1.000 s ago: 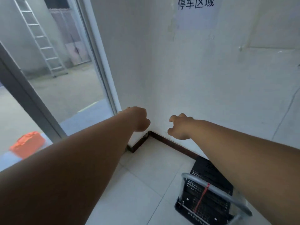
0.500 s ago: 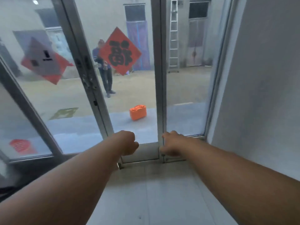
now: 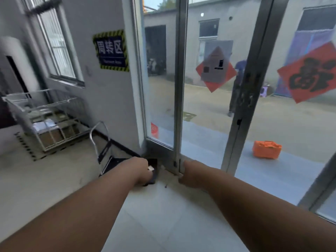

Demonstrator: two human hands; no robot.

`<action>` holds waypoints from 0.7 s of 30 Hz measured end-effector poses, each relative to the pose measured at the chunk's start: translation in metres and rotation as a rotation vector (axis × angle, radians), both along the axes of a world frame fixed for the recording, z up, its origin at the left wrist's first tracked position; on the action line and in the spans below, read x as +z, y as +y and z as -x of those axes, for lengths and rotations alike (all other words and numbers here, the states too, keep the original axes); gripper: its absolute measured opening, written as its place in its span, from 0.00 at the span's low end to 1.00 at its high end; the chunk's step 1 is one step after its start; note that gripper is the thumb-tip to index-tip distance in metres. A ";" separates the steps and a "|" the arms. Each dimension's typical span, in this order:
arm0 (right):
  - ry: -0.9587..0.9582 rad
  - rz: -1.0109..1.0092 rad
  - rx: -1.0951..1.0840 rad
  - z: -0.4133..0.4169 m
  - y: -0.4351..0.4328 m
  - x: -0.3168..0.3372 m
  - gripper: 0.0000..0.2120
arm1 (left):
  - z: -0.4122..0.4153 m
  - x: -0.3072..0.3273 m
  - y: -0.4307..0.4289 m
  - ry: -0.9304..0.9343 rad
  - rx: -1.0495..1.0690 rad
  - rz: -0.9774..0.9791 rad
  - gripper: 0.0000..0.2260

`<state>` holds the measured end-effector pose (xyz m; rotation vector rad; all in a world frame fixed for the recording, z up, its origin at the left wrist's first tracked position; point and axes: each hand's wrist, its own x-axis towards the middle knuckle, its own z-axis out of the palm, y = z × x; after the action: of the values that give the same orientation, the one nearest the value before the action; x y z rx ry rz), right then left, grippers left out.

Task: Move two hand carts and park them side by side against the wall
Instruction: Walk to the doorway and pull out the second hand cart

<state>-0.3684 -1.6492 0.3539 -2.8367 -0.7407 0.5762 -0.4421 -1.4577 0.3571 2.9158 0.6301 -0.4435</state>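
Observation:
A hand cart with a bent silver handle (image 3: pixel 99 135) and a black platform (image 3: pixel 116 163) stands on the floor by the white wall, just left of the glass door. My left hand (image 3: pixel 143 171) is held out in front of the cart's right end and hides part of it. Its fingers are curled and hold nothing. My right hand (image 3: pixel 189 174) hovers beside it, in front of the door frame, also curled and empty. Neither hand touches the cart. No second cart is in view.
A wire cage trolley (image 3: pixel 45 120) with boxes stands further left inside striped floor markings. Glass doors (image 3: pixel 203 115) fill the right side, with red paper decorations on them. Outside lie an orange case (image 3: pixel 266 149) and a person stands (image 3: pixel 236 88). A blue sign (image 3: pixel 111 50) hangs on the wall.
The view has swung left, from the wall corner with a black cart, past the glass doors, to this cart by the left wall. Both hands stayed curled and empty.

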 end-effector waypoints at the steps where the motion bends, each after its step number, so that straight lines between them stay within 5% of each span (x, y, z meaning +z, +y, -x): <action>1: -0.003 0.009 0.042 0.004 0.032 -0.001 0.28 | 0.009 -0.003 0.029 0.001 0.043 0.003 0.14; 9: 0.017 -0.027 0.258 0.033 0.248 0.003 0.28 | 0.067 -0.019 0.227 -0.028 0.277 0.054 0.18; 21: 0.069 0.038 0.457 -0.013 0.395 0.022 0.23 | 0.020 -0.033 0.382 -0.082 0.482 0.117 0.28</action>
<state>-0.3556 -1.2537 0.3761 -2.6658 -1.3908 0.7481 -0.4619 -1.0755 0.3236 2.5343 1.2031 -0.2854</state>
